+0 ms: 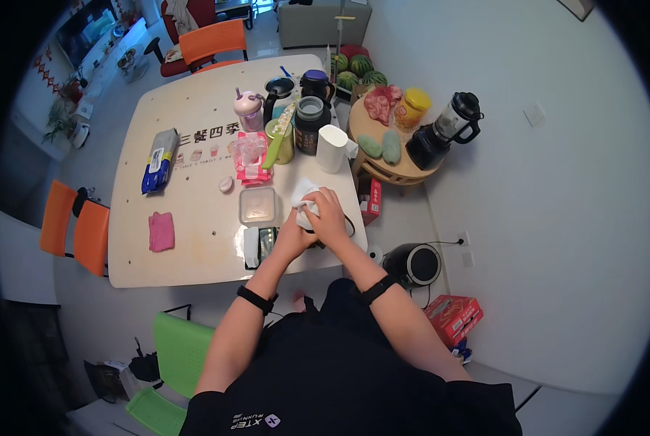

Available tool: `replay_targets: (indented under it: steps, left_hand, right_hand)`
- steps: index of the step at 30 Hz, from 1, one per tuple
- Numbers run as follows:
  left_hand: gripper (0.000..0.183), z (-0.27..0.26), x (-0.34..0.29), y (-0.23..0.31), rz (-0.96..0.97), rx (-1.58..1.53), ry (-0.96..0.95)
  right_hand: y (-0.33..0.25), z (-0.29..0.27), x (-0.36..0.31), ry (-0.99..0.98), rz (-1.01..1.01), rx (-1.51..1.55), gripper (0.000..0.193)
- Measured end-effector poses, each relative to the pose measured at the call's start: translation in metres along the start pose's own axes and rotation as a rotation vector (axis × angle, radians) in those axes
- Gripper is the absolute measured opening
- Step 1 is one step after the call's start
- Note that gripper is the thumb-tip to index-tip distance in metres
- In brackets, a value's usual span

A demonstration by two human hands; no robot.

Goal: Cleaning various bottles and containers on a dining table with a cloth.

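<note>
Clearly, the crumpled white tissue-like sheet (305, 190) sits just beyond both hands, above the cream table (194, 251), its long axis pointing away from the body; the right hand (328, 216) curls closed around it; the left hand (294, 238) sits lower, its grip too hidden to tell; both forearms converge inward.

Large dark characters (214, 133) are running across the bench (132, 240), a smaller line of Latin letters (205, 164) is sitting below, white lettering (249, 422) and an emblem (272, 420) are marking the black shirt (354, 363), while print on the blue-and-grey packet (160, 161) is proving too small to read.
</note>
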State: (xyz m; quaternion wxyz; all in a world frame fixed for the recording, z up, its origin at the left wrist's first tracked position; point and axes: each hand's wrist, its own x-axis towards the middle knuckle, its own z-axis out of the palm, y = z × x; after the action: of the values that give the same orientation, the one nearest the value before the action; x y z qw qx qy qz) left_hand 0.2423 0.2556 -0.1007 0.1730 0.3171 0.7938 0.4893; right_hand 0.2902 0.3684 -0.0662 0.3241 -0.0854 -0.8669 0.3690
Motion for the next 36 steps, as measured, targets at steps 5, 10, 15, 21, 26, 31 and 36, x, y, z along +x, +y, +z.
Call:
replay_targets:
  steps: [5, 10, 15, 21, 26, 31, 36]
  left_hand:
    - [0.060, -0.003, 0.003, 0.000, 0.044, 0.023, -0.043]
    - [0.078, 0.006, -0.004, -0.001, -0.056, 0.054, 0.031]
    - [0.088, 0.008, -0.003, -0.002, 0.018, 0.061, 0.071]
    - [0.087, -0.002, -0.002, 0.019, -0.052, -0.061, 0.024]
    - [0.090, -0.007, -0.008, 0.023, -0.151, -0.054, -0.014]
    - [0.071, 0.002, -0.007, 0.015, -0.125, -0.077, 0.140]
    - [0.064, 0.004, -0.006, 0.017, -0.128, -0.020, 0.050]
  right_hand:
    - [0.017, -0.024, 0.024, -0.510, 0.104, 0.505, 0.013]
    - [0.014, -0.012, 0.013, -0.336, 0.007, 0.454, 0.017]
    - [0.003, -0.002, 0.021, -0.060, 0.460, 0.646, 0.019]
    - [0.024, -0.006, 0.014, -0.091, 0.587, 0.891, 0.023]
    - [0.010, -0.015, -0.024, -0.109, 0.352, 0.526, 0.036]
    - [-0.008, -0.027, -0.060, -0.207, -0.062, -0.104, 0.048]
    - [-0.024, -0.026, -0.058, -0.261, -0.228, -0.434, 0.046]
